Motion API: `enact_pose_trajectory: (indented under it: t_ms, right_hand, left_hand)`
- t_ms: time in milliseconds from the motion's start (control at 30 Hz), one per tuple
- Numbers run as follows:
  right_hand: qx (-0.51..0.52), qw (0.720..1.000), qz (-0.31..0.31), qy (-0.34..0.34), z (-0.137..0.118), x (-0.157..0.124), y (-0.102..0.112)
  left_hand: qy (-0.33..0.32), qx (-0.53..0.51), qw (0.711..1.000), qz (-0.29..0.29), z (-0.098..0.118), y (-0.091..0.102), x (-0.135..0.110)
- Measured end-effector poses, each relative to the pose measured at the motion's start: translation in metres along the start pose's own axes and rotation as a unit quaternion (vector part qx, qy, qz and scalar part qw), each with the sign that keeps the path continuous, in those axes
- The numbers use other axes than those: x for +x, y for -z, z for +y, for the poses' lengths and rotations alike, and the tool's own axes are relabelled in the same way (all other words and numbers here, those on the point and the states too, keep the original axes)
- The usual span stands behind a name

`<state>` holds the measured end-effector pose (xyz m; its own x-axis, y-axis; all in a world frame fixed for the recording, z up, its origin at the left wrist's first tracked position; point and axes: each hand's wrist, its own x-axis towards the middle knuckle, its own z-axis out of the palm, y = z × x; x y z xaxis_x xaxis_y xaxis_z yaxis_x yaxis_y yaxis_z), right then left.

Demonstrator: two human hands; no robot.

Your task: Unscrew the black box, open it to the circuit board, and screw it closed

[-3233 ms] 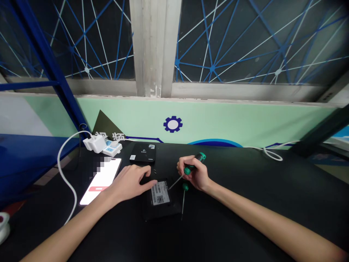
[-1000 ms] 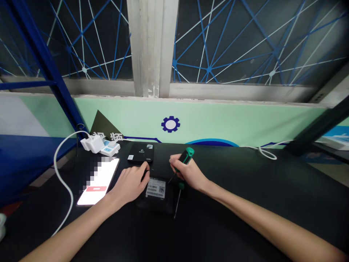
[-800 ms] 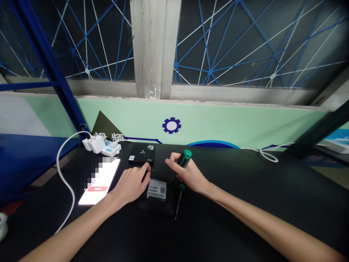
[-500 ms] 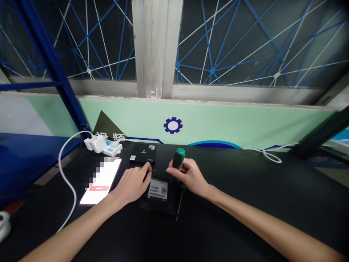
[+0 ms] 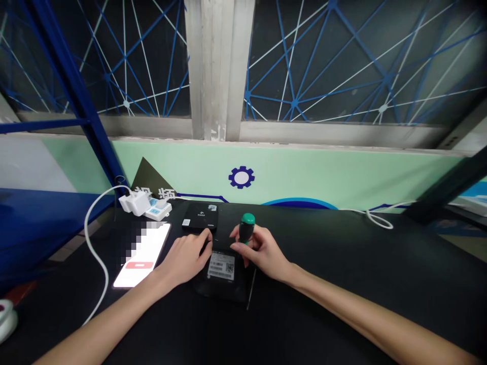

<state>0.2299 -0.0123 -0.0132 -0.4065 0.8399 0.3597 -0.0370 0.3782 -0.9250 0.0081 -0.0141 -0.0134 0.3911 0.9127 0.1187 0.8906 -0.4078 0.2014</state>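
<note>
A black electronic box (image 5: 238,289) with a white barcode label (image 5: 221,267) lies on the black table. My left hand (image 5: 191,258) rests at its left side, fingers curled and touching its upper left edge. My right hand (image 5: 262,248) is closed around a screwdriver (image 5: 247,228) with a green and black handle. The handle stands nearly upright over the box's upper right part; fingers hide where its tip meets the box. A thin metal shaft (image 5: 251,290) lies along the box's right side, its upper end hidden under my right hand.
A second black box (image 5: 201,217) sits behind, near the wall. On the left are a lit phone (image 5: 146,258), a white power strip (image 5: 159,209) with a charger (image 5: 137,203), and a white cable (image 5: 88,238). Another white cable (image 5: 376,218) lies at the back right.
The screwdriver handle has tilted more upright and dropped slightly, with my right hand's fingers shifting round it. My left hand stays in place on the box. The whole view has shifted slightly.
</note>
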Motion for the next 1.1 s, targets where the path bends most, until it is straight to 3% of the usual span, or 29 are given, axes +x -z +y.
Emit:
enact_pose_trajectory:
  t_ms: [167,667,1100]
  right_hand:
    - [0.058,0.998,0.027,-0.017,0.0054,-0.0003,0.0007]
    - [0.056,0.998,-0.04,0.001,0.0026,-0.006,0.0081]
    - [0.091,0.995,0.008,-0.044,0.0066,-0.0014,0.0016]
  left_hand:
    - [-0.007,-0.014,1.0,0.0,-0.0012,0.0015,0.0001]
    - [0.005,0.009,1.0,-0.002,0.0018,0.0015,0.0001]
    - [0.036,0.034,0.999,0.003,0.0051,-0.0005,0.0007]
